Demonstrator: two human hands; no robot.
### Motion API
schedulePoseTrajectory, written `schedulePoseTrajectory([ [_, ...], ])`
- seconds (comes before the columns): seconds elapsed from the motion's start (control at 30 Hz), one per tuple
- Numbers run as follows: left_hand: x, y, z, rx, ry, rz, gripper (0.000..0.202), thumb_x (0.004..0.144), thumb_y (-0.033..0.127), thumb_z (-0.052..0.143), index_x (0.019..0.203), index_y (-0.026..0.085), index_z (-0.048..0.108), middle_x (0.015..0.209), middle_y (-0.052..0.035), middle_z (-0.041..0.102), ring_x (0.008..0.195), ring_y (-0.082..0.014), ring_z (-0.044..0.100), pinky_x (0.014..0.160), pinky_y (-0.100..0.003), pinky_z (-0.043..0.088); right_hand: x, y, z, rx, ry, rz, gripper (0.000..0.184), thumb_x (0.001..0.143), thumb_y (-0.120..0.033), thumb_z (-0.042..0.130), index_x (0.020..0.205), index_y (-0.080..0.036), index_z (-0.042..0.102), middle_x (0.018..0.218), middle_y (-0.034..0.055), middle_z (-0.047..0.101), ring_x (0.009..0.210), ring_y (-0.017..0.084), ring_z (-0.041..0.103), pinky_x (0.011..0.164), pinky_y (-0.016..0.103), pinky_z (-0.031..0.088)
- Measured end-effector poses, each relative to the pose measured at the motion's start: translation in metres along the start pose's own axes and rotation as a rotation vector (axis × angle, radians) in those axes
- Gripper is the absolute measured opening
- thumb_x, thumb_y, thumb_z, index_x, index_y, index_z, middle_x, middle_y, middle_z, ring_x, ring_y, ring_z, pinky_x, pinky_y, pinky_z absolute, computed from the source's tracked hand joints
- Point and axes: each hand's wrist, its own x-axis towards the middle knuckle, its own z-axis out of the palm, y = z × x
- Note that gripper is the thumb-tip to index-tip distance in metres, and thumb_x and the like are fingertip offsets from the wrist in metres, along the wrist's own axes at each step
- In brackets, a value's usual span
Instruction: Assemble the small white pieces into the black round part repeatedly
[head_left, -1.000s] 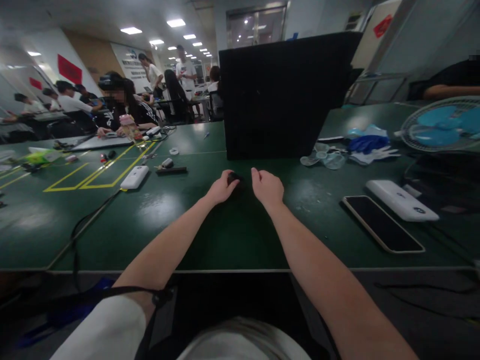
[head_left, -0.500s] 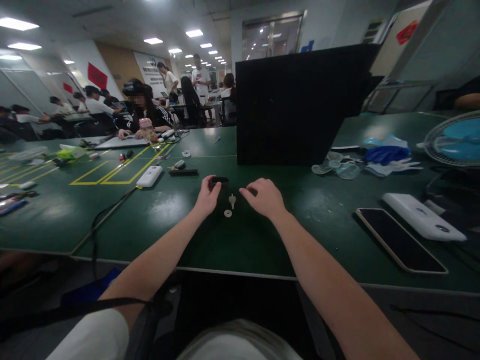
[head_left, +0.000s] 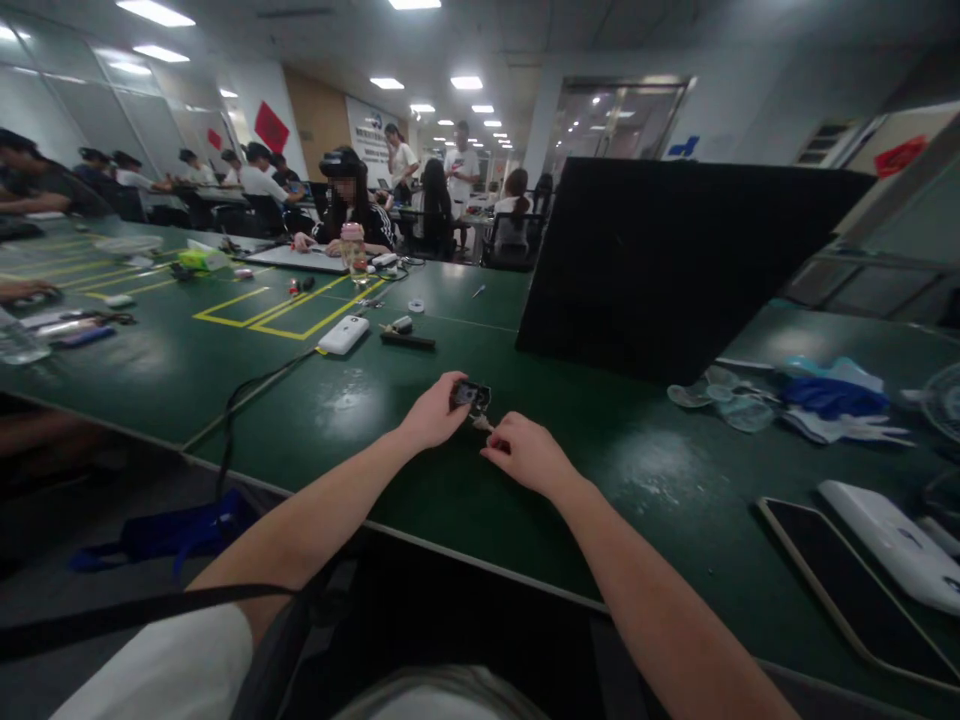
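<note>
l hand (head_left: pixel 436 411) is gripping blk case (head_left: pixel 477 392); r hand (head_left: pixel 526 453) is now pinching pale pt (head_left: pixel 481 423), so pts are coming tog.

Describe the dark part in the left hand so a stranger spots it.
Find the big black panel on the green table, then the left hand on its near side. That hand holds the dark part: boxy, unlike the slimmer pale piece between it and the right hand.
</note>
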Motion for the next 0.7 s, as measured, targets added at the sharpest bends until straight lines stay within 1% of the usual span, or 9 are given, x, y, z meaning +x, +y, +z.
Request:
schedulePoseTrajectory([
  [0.1,0.0,0.0,-0.003,0.028,0.007,-0.008,0.053,0.086,0.02,0.062,0.137,0.023,0.047,0.121,-0.0095,0.068,0.107,-0.0228,0.068,0.098,-0.041,0.053,0.001,-0.001,0.001,0.049,0.029,0.101,0.02,0.087,-0.04,0.069,0.084,-0.021,0.072,0.11,0.0058,0.064,0.085,0.017,0.062,0.071,0.03,0.05],
  [0.17,0.0,-0.001,-0.005,0.05,-0.001,-0.002,0.053,0.085,0.019,0.062,0.136,0.023,0.047,0.121,-0.0091,0.068,0.106,-0.0228,0.068,0.097,-0.04,0.053,0.003,-0.002,0.001,0.081,0.023,0.162,0.019,0.087,-0.039,0.069,0.084,-0.021,0.071,0.106,0.0053,0.065,0.085,0.017,0.063,0.07,0.03,0.051],
  [0.27,-0.001,-0.001,-0.006,0.084,-0.029,0.012,0.052,0.085,0.021,0.064,0.135,0.025,0.048,0.121,-0.0082,0.069,0.104,-0.0229,0.069,0.093,-0.039,0.054,0.003,0.0,0.0,0.147,-0.011,0.221,0.016,0.087,-0.037,0.068,0.092,-0.022,0.07,0.097,0.0035,0.068,0.079,0.017,0.064,0.066,0.03,0.051],
  [0.33,-0.001,0.0,-0.005,0.098,-0.045,0.013,0.051,0.085,0.022,0.064,0.134,0.026,0.048,0.12,-0.0077,0.07,0.103,-0.023,0.069,0.091,-0.038,0.054,0.002,0.004,-0.002,0.21,0.003,0.233,0.017,0.089,-0.035,0.066,0.1,-0.023,0.069,0.096,0.003,0.071,0.079,0.018,0.066,0.066,0.03,0.052],
  [0.4,-0.002,0.002,-0.005,0.111,-0.057,0.012,0.051,0.086,0.023,0.064,0.134,0.026,0.048,0.119,-0.0076,0.07,0.102,-0.0233,0.07,0.089,-0.038,0.054,0.0,0.009,-0.005,0.278,0.083,0.224,0.019,0.091,-0.034,0.063,0.106,-0.023,0.068,0.1,0.0038,0.072,0.084,0.018,0.068,0.071,0.03,0.054],
  [0.47,-0.003,0.004,-0.003,0.127,-0.08,0.008,0.051,0.085,0.025,0.065,0.133,0.027,0.049,0.117,-0.0075,0.071,0.1,-0.0239,0.07,0.087,-0.037,0.054,-0.001,0.01,-0.006,0.332,0.207,0.194,0.02,0.093,-0.032,0.06,0.11,-0.022,0.067,0.106,0.0052,0.072,0.091,0.019,0.068,0.077,0.031,0.056],
  [0.53,-0.004,0.005,-0.001,0.141,-0.124,0.01,0.05,0.084,0.026,0.067,0.132,0.026,0.05,0.112,-0.0068,0.072,0.097,-0.0244,0.071,0.084,-0.037,0.054,0.0,0.008,-0.006,0.345,0.317,0.144,0.022,0.096,-0.032,0.056,0.112,-0.021,0.067,0.108,0.0062,0.072,0.093,0.019,0.069,0.081,0.032,0.057],
  [0.6,-0.005,0.007,0.002,0.146,-0.167,0.028,0.05,0.083,0.028,0.068,0.131,0.027,0.051,0.108,-0.0059,0.073,0.095,-0.0244,0.071,0.082,-0.036,0.055,0.002,0.003,-0.004,0.296,0.368,0.081,0.024,0.099,-0.032,0.053,0.113,-0.021,0.067,0.109,0.0068,0.073,0.095,0.02,0.068,0.083,0.034,0.056],
  [0.7,-0.006,0.009,0.007,0.133,-0.196,0.08,0.051,0.082,0.03,0.068,0.131,0.026,0.051,0.109,-0.0062,0.073,0.096,-0.0243,0.071,0.083,-0.036,0.055,0.009,-0.004,0.004,0.129,0.371,-0.032,0.024,0.1,-0.029,0.05,0.111,-0.022,0.071,0.107,0.0069,0.073,0.098,0.022,0.066,0.086,0.038,0.055],
])
